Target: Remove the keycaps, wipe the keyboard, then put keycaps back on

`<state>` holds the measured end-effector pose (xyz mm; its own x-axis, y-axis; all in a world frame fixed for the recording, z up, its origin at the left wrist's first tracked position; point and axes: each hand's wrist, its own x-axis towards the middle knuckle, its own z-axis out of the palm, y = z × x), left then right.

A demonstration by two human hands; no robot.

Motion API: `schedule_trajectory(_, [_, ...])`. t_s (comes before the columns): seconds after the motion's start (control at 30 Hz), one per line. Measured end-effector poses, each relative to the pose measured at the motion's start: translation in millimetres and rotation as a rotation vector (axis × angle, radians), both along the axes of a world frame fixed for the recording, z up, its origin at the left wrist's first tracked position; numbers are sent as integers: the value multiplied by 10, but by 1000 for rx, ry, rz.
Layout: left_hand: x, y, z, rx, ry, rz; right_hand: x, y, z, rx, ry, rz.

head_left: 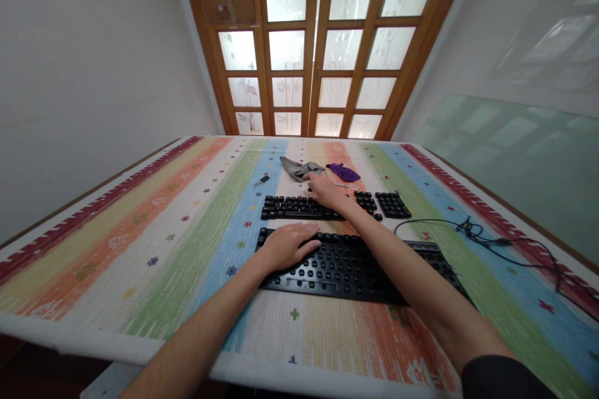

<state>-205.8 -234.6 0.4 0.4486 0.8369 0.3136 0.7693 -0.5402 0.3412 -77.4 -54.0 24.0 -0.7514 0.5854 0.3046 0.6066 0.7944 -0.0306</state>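
Observation:
A black keyboard base with its keycaps off lies on the striped tablecloth. My left hand rests on its upper left part, fingers spread slightly and pointing right. Behind the base, loose black keycaps are laid out in keyboard order, with a number block at their right. My right hand reaches across them to the near edge of a crumpled grey cloth. Its fingers are bent, and what they hold, if anything, is too small to tell. A purple cloth lies just right of the grey one.
A small black object with thin prongs lies left of the grey cloth. The black cable runs in loops across the right side of the striped tablecloth. Wooden glass doors stand beyond the table, with walls at both sides.

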Motion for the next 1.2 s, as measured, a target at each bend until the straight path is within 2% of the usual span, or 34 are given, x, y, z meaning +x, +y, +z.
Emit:
schedule_trajectory(0.2, [-72, 37, -22, 5, -357, 118, 168, -288, 28, -43, 307, 112])
schedule_trajectory(0.33, [-51, 57, -46, 22, -511, 170, 308, -585, 15, -157, 448, 202])
schedule_trajectory(0.53, [50, 22, -11, 72, -571, 181, 473, -1004, 1, -343, 558, 194])
schedule_trajectory(0.67, [114, -20, 47, 101, -596, 173, 510, -1181, -40, -416, 653, 182])
schedule_trajectory(0.9, [152, -85, 112, 114, -590, 133, 623, -1279, -78, -423, 711, 209])
schedule_trajectory(1.03, [153, -101, 100, 140, -544, 103, 748, -1300, -69, -419, 653, 267])
schedule_trajectory(1.2, [180, -126, 92, 99, -484, 58, 885, -1293, -73, -339, 546, 337])
